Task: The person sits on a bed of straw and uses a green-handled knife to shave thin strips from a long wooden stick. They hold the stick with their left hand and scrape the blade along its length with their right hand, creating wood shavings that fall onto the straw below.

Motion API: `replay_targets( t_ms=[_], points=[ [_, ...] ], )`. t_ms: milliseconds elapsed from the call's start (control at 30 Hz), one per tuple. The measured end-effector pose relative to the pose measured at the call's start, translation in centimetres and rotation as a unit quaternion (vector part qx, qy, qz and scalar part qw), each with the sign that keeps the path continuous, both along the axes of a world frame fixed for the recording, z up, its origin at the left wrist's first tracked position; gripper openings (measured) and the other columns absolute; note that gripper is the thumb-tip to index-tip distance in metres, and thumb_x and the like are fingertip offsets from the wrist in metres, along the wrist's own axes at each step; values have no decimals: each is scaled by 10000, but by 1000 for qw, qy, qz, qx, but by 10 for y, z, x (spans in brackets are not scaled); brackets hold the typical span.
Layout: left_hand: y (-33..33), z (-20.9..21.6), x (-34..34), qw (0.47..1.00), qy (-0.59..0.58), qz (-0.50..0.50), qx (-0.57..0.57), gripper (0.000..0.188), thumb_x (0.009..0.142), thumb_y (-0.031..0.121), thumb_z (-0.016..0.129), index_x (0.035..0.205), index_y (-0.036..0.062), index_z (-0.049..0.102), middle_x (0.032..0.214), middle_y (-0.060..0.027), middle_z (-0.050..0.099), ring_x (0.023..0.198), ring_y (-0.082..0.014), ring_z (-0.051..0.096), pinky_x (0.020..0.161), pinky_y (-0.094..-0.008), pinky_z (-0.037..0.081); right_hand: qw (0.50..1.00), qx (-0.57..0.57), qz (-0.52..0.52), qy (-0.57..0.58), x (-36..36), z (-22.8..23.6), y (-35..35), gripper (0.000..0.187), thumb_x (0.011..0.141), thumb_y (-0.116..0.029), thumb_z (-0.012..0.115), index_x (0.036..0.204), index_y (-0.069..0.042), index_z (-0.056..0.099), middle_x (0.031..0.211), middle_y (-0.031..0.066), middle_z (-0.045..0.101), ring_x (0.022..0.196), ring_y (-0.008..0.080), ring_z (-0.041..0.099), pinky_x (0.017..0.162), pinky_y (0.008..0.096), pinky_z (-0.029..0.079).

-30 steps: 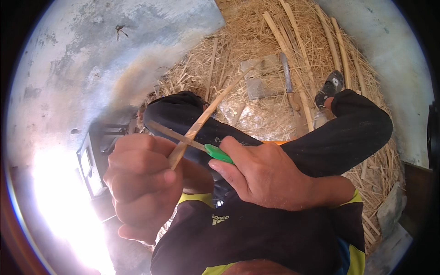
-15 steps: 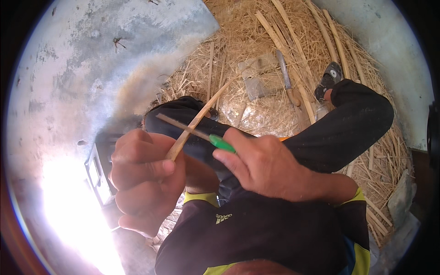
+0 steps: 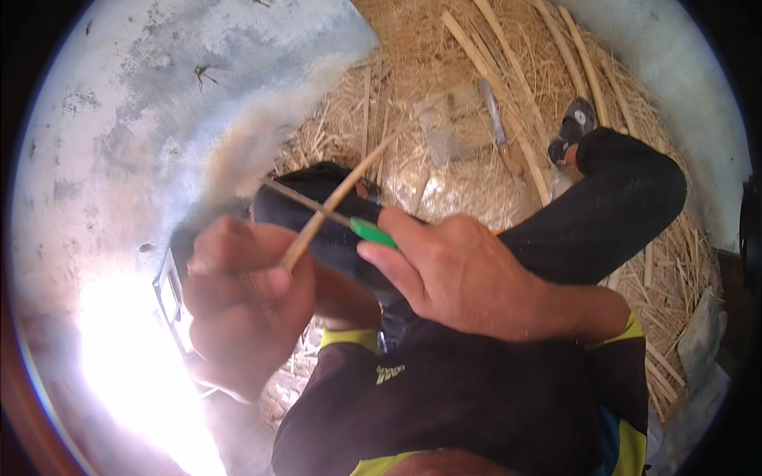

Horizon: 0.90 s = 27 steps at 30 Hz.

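The left hand is closed in a fist around the lower end of a thin bamboo strip, which slants up and away above the person's black-trousered knee. The right hand, just right of the strip, pinches a green-handled knife whose thin blade crosses the strip. Beyond the knee, straw covers the floor, with long bamboo canes lying on it

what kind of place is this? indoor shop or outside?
Likely an outdoor or open-air craft spot on the ground, not a shop. A person sits on a bare concrete floor amid a heap of straw-like shavings, with long cane strips lying by, left hand holding a thin stick.
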<state>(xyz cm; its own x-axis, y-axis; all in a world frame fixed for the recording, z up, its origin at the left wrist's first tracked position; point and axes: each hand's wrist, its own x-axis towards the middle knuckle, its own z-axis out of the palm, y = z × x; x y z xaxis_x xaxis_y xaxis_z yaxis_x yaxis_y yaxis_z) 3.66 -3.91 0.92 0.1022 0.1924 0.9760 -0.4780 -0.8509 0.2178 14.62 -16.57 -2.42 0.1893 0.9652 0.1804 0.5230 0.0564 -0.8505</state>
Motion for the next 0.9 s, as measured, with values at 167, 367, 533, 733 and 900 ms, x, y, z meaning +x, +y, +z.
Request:
replay_targets(
  t_ms=[167, 367, 533, 733, 900],
  points=[
    [5, 8, 0, 993, 28, 96, 65, 229, 907, 213, 346, 685, 157, 359, 578, 11, 278, 399, -77, 191, 387, -227, 136, 998, 36, 4, -51, 2, 7, 3, 241, 911, -233, 564, 861, -9, 491, 475, 170, 484, 450, 366, 539, 423, 435, 420],
    [8, 8, -3, 989, -24, 76, 121, 216, 764, -26, 520, 875, 125, 414, 641, -20, 390, 408, -122, 308, 341, -229, 235, 990, 78, -51, -104, -10, -10, 9, 218, 908, -223, 566, 862, -20, 499, 501, 157, 510, 453, 352, 543, 425, 420, 428],
    [23, 8, 1, 983, -67, 75, 155, 222, 964, 153, 263, 1085, 135, 448, 561, 42, 285, 413, -53, 214, 323, -174, 186, 947, -97, -115, -283, 60, -170, 8, 257, 953, -255, 458, 950, -14, 547, 630, 215, 565, 626, 396, 584, 549, 480, 454],
    [23, 8, -11, 998, -43, 40, 6, 433, 1008, 343, 275, 738, 79, 488, 510, 13, 326, 478, -78, 275, 364, -186, 242, 996, -38, -77, 21, 17, -25, 1, 268, 955, -238, 457, 957, 23, 521, 658, 255, 559, 666, 450, 559, 595, 502, 422],
    [-3, 18, 23, 959, -132, 232, -99, 514, 997, 388, 229, 572, 120, 336, 445, 26, 250, 470, -68, 259, 356, -173, 232, 997, 80, -8, -6, -8, 24, 3, 259, 948, -235, 477, 898, 19, 478, 556, 222, 560, 531, 406, 591, 483, 461, 474]
  ],
)
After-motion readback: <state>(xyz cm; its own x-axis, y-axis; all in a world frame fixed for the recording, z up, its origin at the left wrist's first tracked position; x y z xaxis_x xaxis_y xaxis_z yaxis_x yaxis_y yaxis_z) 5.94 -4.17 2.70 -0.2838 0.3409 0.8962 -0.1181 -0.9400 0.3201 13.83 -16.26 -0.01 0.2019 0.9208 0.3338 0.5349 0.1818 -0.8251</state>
